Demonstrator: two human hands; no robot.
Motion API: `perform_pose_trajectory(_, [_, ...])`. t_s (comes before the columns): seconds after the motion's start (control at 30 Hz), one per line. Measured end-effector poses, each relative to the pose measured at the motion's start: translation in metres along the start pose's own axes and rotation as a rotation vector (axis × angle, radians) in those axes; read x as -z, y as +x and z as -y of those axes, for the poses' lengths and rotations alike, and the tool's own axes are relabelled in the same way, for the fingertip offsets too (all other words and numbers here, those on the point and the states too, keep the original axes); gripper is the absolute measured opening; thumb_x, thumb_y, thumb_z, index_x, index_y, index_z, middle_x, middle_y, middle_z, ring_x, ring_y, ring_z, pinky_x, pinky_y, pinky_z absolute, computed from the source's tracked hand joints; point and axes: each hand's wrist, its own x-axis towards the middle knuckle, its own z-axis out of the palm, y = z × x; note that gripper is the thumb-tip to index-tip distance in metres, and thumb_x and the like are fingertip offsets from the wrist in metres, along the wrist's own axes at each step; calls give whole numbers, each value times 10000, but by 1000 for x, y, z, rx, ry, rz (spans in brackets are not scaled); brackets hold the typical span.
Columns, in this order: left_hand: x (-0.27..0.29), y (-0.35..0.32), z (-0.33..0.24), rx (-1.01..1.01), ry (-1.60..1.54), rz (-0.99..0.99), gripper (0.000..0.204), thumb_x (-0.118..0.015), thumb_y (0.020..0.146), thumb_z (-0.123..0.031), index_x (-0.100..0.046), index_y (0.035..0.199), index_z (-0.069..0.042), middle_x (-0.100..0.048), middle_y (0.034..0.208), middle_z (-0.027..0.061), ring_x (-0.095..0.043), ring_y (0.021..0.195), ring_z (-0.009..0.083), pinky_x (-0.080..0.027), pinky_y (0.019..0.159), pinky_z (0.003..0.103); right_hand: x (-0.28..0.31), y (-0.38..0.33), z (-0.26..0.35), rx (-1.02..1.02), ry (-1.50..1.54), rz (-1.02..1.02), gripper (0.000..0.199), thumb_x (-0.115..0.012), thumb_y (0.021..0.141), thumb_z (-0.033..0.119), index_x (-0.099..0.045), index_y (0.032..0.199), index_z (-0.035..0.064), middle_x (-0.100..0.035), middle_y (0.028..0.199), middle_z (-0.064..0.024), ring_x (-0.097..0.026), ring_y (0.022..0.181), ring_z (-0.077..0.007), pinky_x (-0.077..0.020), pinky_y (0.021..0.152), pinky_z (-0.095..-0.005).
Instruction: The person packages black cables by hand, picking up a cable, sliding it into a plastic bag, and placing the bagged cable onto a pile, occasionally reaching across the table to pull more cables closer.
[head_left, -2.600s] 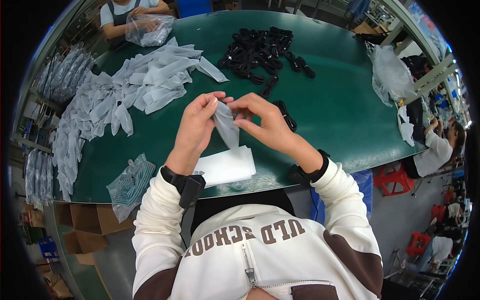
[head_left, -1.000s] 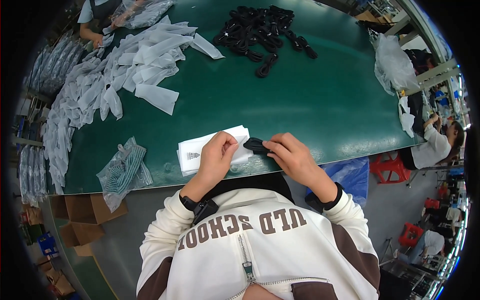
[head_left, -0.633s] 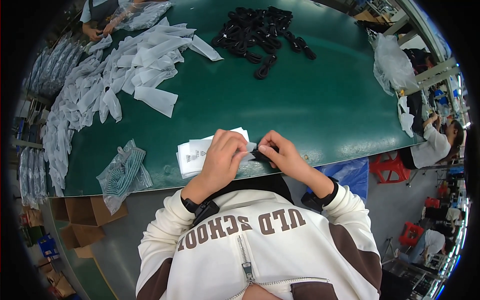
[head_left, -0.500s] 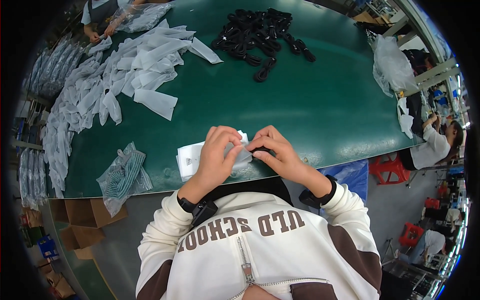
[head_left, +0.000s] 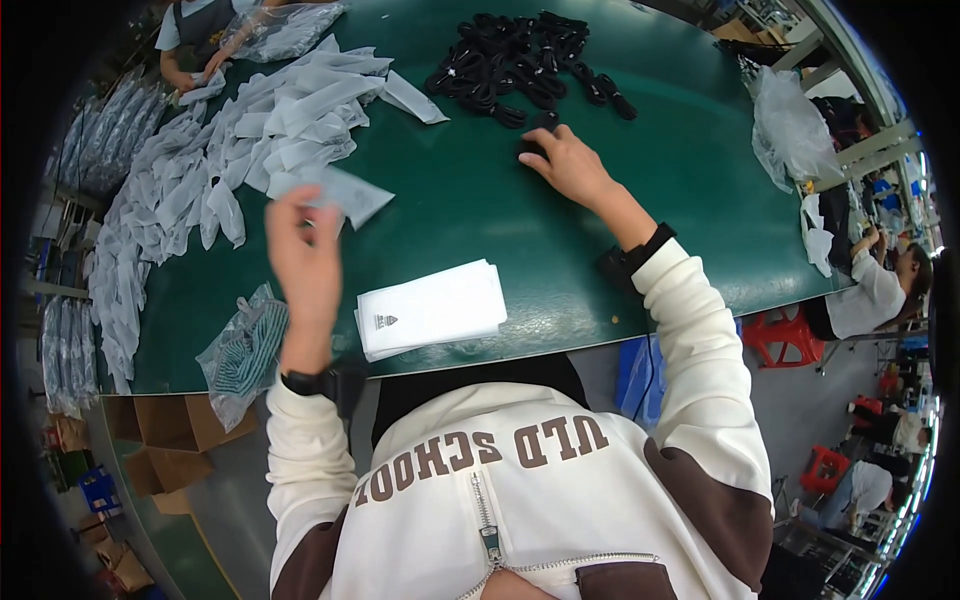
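Observation:
My right hand (head_left: pixel 578 178) reaches out over the table, its fingers closed round a coiled black cable (head_left: pixel 541 130) at the near edge of the cable pile (head_left: pixel 515 65). My left hand (head_left: pixel 304 255) is raised at the front of the heap of translucent bags (head_left: pixel 290 110). Its fingers are bent and smeared by motion, so their grip is unclear. Right by its fingertips is a translucent bag (head_left: pixel 362 198) with something dim inside. A stack of flat white bags (head_left: pixel 435 308) with a small dark print lies between my arms near the table edge.
A clear bag with striped teal fabric (head_left: pixel 250 335) overhangs the green table's (head_left: pixel 650 200) front edge. Cardboard boxes (head_left: pixel 175 430) stand below. A co-worker's hands (head_left: pixel 200 75) work at the far left. Crumpled clear plastic (head_left: pixel 790 125) lies at the right edge.
Both hands have parted from above the white stack. The left went left to the heap, where a bag now lies further right; the right moved forward onto a coiled cable.

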Motion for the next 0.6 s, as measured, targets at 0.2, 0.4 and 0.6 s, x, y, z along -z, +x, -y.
perform_pose_trajectory(0.2, [-43, -87, -41, -98, -27, 637, 211, -767, 792, -61, -640, 957, -25, -595, 978, 110, -600, 859, 256, -478, 755, 360, -6, -22, 7, -40, -205, 5, 250, -597, 980, 235, -500, 1066, 22, -626, 898, -168, -644, 723, -311, -536, 652, -409])
perform_pose_trajectory(0.4, [-53, -105, -38, -215, 80, 625, 128, -711, 820, -39, -597, 874, -19, -596, 912, 103, -589, 818, 311, -462, 718, 407, 35, -82, 41, -272, 578, 141, 147, -541, 979, 89, -466, 1076, 9, -640, 825, -118, -616, 665, -182, -493, 606, -313])
perform_pose_trajectory(0.6, [-54, -107, -39, -4, -26, 595, 89, -676, 853, -36, -590, 870, -22, -598, 856, 104, -591, 766, 308, -462, 685, 398, 59, -149, 81, -86, 614, -6, 157, -566, 966, 26, -537, 1116, -8, -652, 857, -110, -611, 679, -174, -486, 615, -311])
